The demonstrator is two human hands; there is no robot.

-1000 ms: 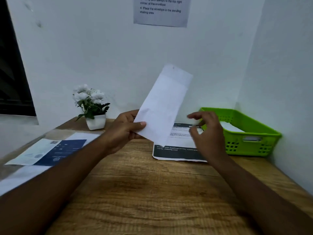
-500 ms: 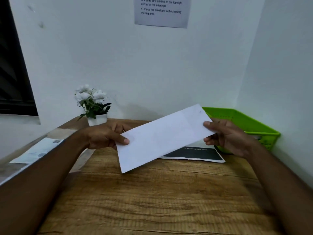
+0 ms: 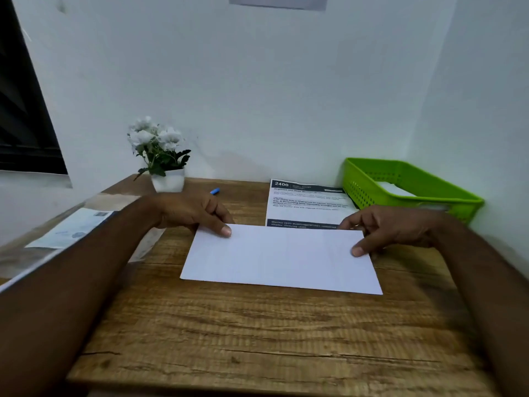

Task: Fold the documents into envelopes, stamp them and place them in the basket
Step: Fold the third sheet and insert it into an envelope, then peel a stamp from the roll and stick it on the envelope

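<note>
The left forearm (image 3: 86,270) and right forearm (image 3: 486,282) reach in from the near corners, angled toward each other. The left hand (image 3: 194,213) pinches the far left corner of the white envelope (image 3: 280,259), thumb on top. The right hand (image 3: 395,227) pinches its right edge, fingers curled.

A white envelope (image 3: 280,259) lay on the wooden table (image 3: 257,339). Behind the envelope sat a printed sheet (image 3: 303,202), green basket (image 3: 380,196) and flowerpot (image 3: 168,181)

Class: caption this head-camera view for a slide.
Left hand and right hand hold a white envelope flat on the desk.
</note>
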